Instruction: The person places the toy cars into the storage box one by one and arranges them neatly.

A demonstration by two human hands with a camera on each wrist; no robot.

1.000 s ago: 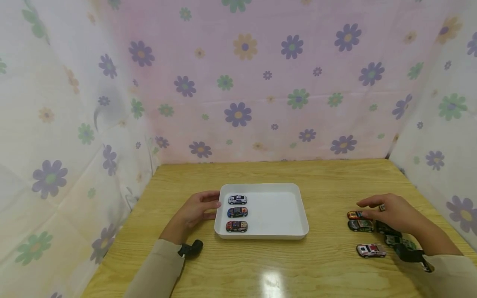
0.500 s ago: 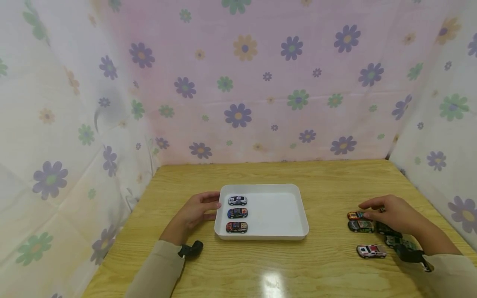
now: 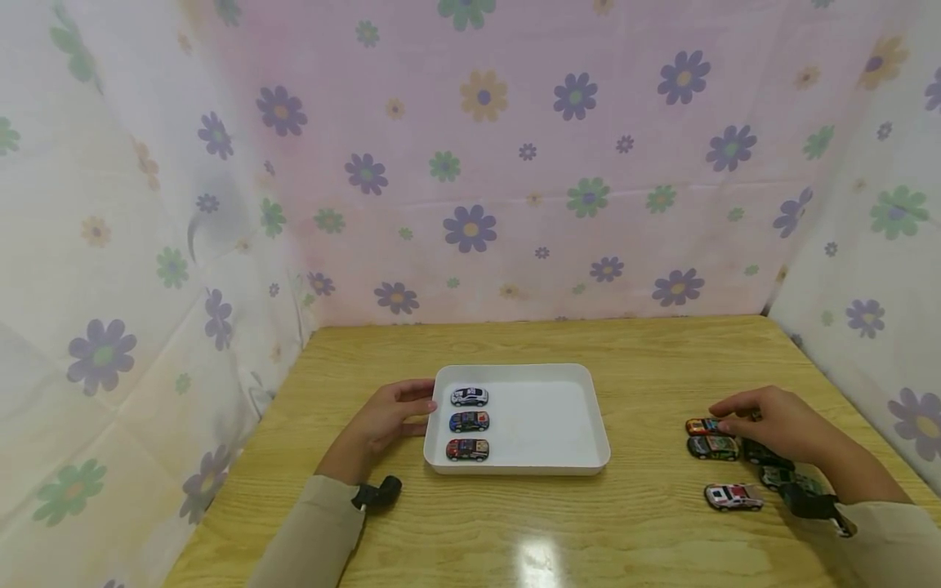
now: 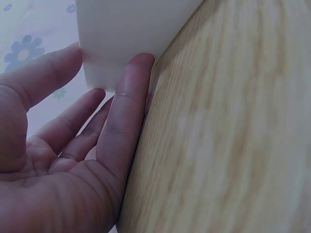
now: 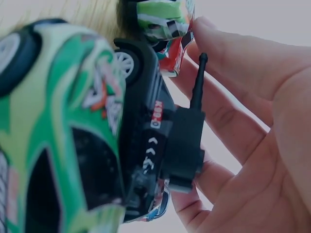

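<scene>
In the head view my left hand (image 3: 387,420) rests against the left wall of a white tray (image 3: 547,470), thumb at the rim. The left wrist view shows its fairly straight fingers (image 4: 127,104) touching the tray's outer wall. My right hand (image 3: 782,425) lies relaxed over a cluster of toy cars, its thumb tip right at a red and yellow toy car (image 3: 703,426). In the right wrist view a black toy vehicle with a gun-like rod (image 5: 187,141) and a green toy car (image 5: 77,126) sit beside the palm. The hand partly hides the cluster.
Three toy cars stand in a column at the tray's left: white (image 3: 469,396), blue (image 3: 469,421) and red (image 3: 467,449). A white and red toy car (image 3: 733,496) stands in front of the right cluster. Flowered cloth (image 3: 529,163) encloses the wooden table (image 3: 412,523).
Both hands and the cars hold their places; the head view shifts only very slightly.
</scene>
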